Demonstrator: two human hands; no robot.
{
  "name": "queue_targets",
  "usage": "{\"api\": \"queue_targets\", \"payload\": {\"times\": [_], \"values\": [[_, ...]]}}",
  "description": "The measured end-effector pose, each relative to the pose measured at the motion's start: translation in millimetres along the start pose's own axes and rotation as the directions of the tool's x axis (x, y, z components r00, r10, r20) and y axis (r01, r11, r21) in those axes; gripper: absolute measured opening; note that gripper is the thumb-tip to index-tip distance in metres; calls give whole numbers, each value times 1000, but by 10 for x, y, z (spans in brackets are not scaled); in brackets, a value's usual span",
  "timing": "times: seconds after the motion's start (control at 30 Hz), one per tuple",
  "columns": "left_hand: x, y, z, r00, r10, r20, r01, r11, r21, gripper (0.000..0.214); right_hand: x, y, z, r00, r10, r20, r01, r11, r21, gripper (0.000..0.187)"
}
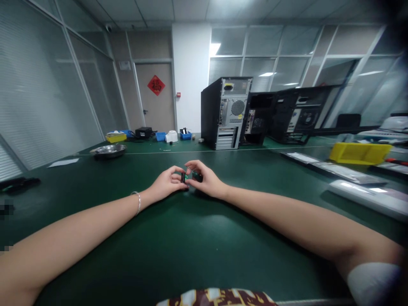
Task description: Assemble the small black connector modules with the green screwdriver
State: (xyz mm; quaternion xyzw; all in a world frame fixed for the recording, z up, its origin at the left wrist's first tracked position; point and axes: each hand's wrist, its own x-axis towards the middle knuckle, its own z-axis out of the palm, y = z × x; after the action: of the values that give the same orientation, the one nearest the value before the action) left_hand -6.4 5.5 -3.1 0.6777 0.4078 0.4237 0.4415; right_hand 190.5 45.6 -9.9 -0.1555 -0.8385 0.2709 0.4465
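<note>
My left hand [165, 182], with a bracelet at its wrist, pinches a small black and green part [184, 177] just above the green table. Facing it, my right hand [208, 180] is curled, its thumb and fingertips touching the same part from the right. A dark green piece [197, 176] shows inside the curl of the right hand; I cannot tell whether it is joined to the part. Fingers cover much of both, and they are too small to name more exactly.
On the green table [191, 246], a computer tower [228, 114] stands beyond my hands, with more cases to its right. A metal bowl [110, 151] lies at the far left. Small blue bins [185, 135] line the back. At right are a yellow bin [360, 153] and flat panels [347, 170].
</note>
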Motion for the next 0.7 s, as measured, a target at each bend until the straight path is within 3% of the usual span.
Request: {"api": "queue_targets", "payload": {"times": [0.47, 0.7], "values": [[9, -19, -4, 999, 47, 11, -47, 998, 31, 46, 6, -52, -3, 999, -22, 37, 25, 997, -75, 36], [7, -18, -2, 998, 30, 58, -25, 996, -86, 41, 0, -68, -4, 998, -45, 46, 51, 991, -122, 30]]}}
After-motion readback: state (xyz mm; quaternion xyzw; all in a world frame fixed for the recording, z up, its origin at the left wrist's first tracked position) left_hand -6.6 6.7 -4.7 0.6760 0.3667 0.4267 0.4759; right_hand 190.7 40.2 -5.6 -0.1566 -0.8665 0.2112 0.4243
